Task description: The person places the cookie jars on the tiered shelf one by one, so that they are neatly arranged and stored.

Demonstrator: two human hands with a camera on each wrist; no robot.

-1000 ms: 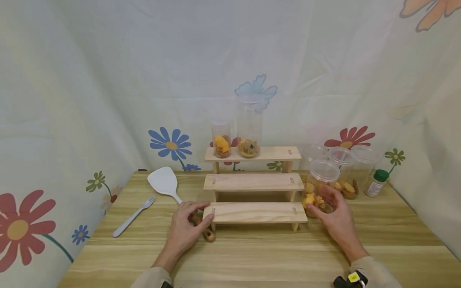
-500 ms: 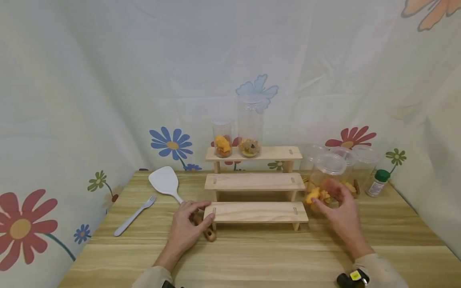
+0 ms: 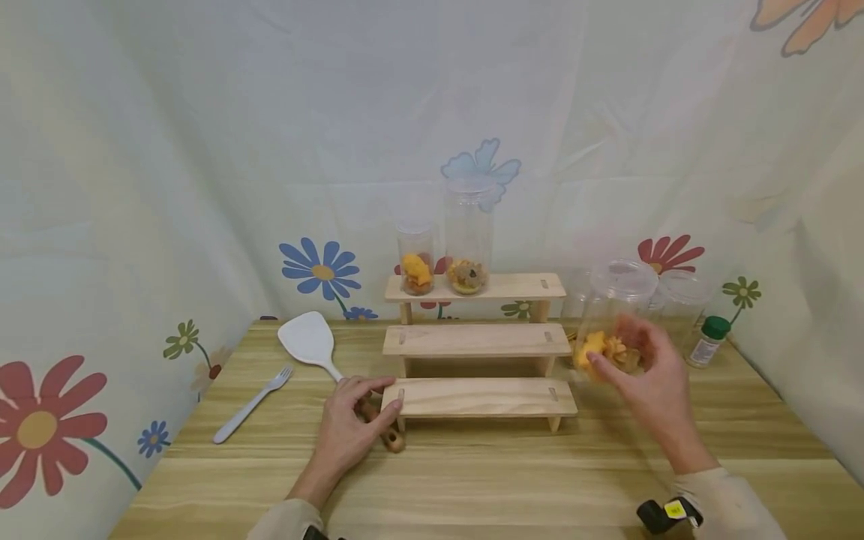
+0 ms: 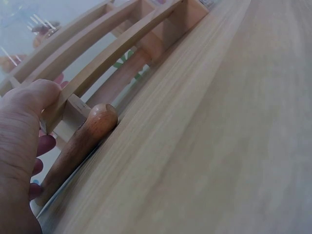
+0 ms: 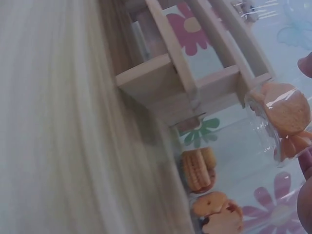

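Observation:
My right hand (image 3: 651, 375) grips a clear lidded plastic jar (image 3: 621, 289) with orange and yellow snack-like pieces low inside. In the right wrist view this jar (image 5: 285, 109) is tilted and off the table, with only parts of my fingers showing at the edge. My left hand (image 3: 351, 424) holds the left end of the lowest step of a three-tier wooden shelf (image 3: 479, 396), thumb at its front. Beneath that hand lies the brown wooden handle (image 4: 92, 134) of a white spatula (image 3: 307, 337). Two clear jars, one short (image 3: 416, 259) and one tall (image 3: 469, 240), stand on the top tier.
More clear jars (image 3: 682, 296) stand behind the held one, partly hidden. A small green-capped bottle (image 3: 710, 341) is at the far right. On the left of the wooden table (image 3: 472, 480) lies a pale fork (image 3: 253, 405). A flowered curtain (image 3: 202, 187) closes off the back.
My right hand has raised the jar off the table and shifted it slightly right and up. My left hand keeps its place on the shelf.

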